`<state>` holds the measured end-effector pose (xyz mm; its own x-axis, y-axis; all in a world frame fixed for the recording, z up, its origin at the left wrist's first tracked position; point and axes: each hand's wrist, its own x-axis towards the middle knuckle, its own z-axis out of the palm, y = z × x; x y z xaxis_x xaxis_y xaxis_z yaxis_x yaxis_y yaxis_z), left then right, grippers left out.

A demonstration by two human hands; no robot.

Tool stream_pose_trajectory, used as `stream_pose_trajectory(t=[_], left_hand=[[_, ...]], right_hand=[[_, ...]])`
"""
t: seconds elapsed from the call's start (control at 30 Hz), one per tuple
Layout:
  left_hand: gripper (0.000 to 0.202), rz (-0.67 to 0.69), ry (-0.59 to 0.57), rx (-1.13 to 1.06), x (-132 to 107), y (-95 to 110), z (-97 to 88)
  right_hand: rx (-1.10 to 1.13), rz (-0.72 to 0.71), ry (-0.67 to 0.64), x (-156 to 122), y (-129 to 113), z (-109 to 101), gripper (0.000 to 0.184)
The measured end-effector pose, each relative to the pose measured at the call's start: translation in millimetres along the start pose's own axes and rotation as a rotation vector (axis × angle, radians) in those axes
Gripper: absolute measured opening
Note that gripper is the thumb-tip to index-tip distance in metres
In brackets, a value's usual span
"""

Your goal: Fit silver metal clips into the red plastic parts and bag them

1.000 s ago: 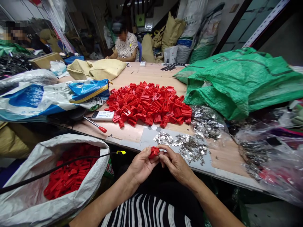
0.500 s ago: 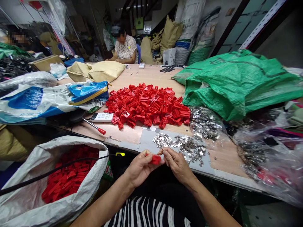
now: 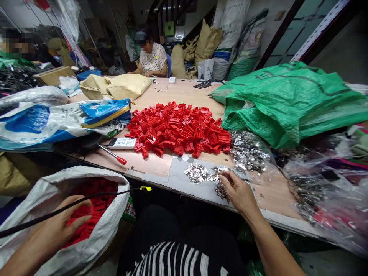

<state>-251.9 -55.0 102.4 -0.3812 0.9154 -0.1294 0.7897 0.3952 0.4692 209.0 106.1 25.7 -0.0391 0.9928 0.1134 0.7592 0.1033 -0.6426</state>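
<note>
My left hand [image 3: 61, 220] is over the mouth of a white woven sack [image 3: 21, 214] at the lower left. Its fingers are spread, with nothing gripped between them. Inside the sack lie many red plastic parts [image 3: 99, 201]. On the table's front edge, my right hand [image 3: 240, 191] reaches into a heap of small shiny metal pieces [image 3: 197, 173]. Its thumb and fingertips are drawn together at the heap, and whatever is between them is too small to make out. Beyond it stands a large pile of red plastic parts [image 3: 178, 130].
A red-handled tool [image 3: 115, 155] and a white phone-like device [image 3: 123, 142] lie left of the pile. A green woven sack [image 3: 287, 99] and clear bags of metal pieces [image 3: 250, 151] fill the right. A black cable [image 3: 57, 211] crosses the white sack. A co-worker [image 3: 152, 57] sits opposite.
My hands have parted from in front of my body, where the left held a red plastic part. The left moved down-left to the sack without it; the right moved right to the metal pieces.
</note>
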Motion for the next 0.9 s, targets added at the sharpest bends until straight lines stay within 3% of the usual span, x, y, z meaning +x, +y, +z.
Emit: stream_pose_trajectory(t=[0.07,0.13,0.27,0.33,0.4,0.47,0.57,0.63,0.8,0.9], left_hand=[[0.034,-0.025,0.001,0.017,0,-3,1.0],[0.03,0.048,-0.141,-0.127,-5,13,6.6],[0.02,0.31,-0.569,-0.532,-18,83,34.9],[0.019,0.391,-0.688,-0.642,-19,119,60.5],[0.024,0.434,-0.735,-0.727,-14,148,92.4],[0.03,0.469,-0.618,-0.736,-2,170,126.3],[0.036,0.57,-0.236,-0.63,23,189,170.7],[0.04,0.576,-0.075,-0.572,43,196,191.9],[0.057,0.472,0.178,-0.44,87,205,217.1],[0.06,0.406,0.206,-0.342,108,211,219.9]], right_hand=[[-0.107,-0.061,-0.009,3,1,1,0.023],[-0.2,-0.105,-0.049,3,3,4,0.02],[-0.346,-0.168,-0.102,1,2,14,0.018],[-0.399,-0.187,-0.097,2,0,19,0.017],[-0.44,-0.179,-0.095,3,-4,22,0.015],[-0.46,-0.168,-0.103,5,-6,24,0.015],[-0.452,-0.152,-0.106,6,-8,24,0.016],[-0.419,-0.146,-0.1,4,-7,23,0.015],[-0.356,-0.158,-0.142,-7,-6,17,0.015],[-0.339,-0.147,-0.191,-12,-8,17,0.014]])
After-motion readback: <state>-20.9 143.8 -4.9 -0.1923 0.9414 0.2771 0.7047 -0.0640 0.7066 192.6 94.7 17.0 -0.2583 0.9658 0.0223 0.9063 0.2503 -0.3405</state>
